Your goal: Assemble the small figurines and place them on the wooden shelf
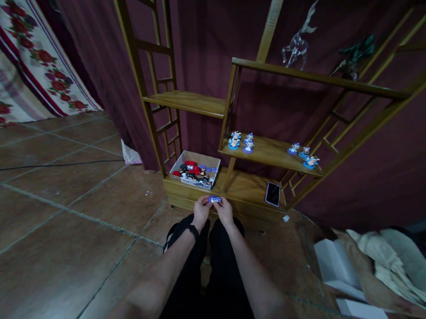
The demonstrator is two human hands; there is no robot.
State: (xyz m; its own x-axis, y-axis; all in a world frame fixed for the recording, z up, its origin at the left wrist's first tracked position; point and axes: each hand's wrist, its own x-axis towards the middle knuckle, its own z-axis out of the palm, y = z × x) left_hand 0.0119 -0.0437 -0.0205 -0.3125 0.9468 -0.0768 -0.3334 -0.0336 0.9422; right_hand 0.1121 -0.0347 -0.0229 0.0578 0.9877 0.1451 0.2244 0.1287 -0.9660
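Observation:
Held between both hands is a small purple-and-white figurine (215, 199), in front of the shelf's lower board. My left hand (201, 209) grips its left side with the fingertips, and a dark band circles that wrist. My right hand (224, 211) pinches its right side. Just beyond the left hand, an open cardboard box (212, 183) holds several red, black, white and purple toy pieces. Several little figurines (248, 146) on purple or blue bases stand on the shelf above, grouped at its left and right ends.
The wooden display shelf (188, 102) rises ahead. A phone or tablet (273, 194) lies on its bottom board at right. Up top stand a clear horse figure (297, 46) and a dark green ornament (355, 55). White boxes (338, 268) sit on the floor at right; a cable (52, 166) runs left.

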